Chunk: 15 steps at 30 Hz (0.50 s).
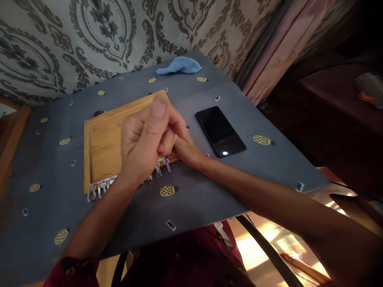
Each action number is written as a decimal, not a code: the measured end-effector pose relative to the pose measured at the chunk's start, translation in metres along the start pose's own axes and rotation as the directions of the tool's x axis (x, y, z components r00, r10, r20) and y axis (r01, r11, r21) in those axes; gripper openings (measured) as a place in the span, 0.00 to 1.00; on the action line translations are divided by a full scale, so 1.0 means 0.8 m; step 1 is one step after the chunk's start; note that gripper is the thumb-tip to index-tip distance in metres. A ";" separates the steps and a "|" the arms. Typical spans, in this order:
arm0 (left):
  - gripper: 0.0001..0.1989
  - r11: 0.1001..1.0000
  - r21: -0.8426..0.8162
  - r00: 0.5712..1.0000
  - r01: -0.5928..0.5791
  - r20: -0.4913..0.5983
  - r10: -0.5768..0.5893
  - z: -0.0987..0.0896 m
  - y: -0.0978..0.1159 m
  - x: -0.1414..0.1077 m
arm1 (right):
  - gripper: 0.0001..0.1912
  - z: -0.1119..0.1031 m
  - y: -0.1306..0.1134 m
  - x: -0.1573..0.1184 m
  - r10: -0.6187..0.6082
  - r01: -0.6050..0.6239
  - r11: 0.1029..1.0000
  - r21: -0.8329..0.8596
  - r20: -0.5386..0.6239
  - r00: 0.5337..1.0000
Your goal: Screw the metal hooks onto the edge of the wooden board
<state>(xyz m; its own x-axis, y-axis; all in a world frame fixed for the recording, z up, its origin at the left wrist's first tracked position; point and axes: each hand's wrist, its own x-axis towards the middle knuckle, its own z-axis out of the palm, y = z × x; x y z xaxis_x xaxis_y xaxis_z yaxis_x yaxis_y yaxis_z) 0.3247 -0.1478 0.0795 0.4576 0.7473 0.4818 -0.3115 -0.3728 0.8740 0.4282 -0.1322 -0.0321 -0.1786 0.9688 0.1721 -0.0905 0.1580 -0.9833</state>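
Note:
My left hand (146, 133) is raised over a wooden key holder (107, 139), its fingers curled in and the thumb on top. Whatever it may hold is hidden inside the fingers. Just behind it, at the right end of the key holder, is my right hand (188, 150). Its fingers are mostly covered by my left hand, so I cannot tell whether it grips anything. The key holder lies flat, a framed panel with a row of metal hooks (103, 185) along its near edge. My left hand and wrist hide part of the panel and hooks.
A black phone (220, 129) lies right of my hands, a bright reflection near its lower end. Toward the wall is a crumpled blue cloth (181, 65). A small dark object (98, 113) touches the panel's far edge. The pineapple-print tablecloth (194, 199) ends near my body.

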 end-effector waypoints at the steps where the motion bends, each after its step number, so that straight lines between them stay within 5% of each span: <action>1: 0.27 0.999 0.025 0.997 0.024 -0.070 -0.023 0.003 0.008 0.000 | 0.20 0.000 -0.001 0.000 0.000 0.000 1.000 0.019 -0.018 1.000; 5: 0.28 0.994 0.091 0.989 0.054 -0.144 -0.040 0.007 0.029 -0.005 | 0.20 0.000 -0.006 -0.001 0.006 -0.003 0.997 0.077 -0.048 0.999; 15: 0.25 0.994 0.103 0.985 0.043 -0.168 -0.026 -0.013 0.013 -0.023 | 0.26 0.001 -0.008 -0.004 -0.006 0.013 0.994 0.113 -0.057 0.998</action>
<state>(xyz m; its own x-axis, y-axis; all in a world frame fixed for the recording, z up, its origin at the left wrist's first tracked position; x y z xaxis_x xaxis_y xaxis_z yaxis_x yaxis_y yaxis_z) 0.3045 -0.1597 0.0789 0.3190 0.8384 0.4419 -0.2038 -0.3947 0.8959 0.4282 -0.1366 -0.0261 -0.1223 0.9770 0.1748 -0.2025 0.1478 -0.9681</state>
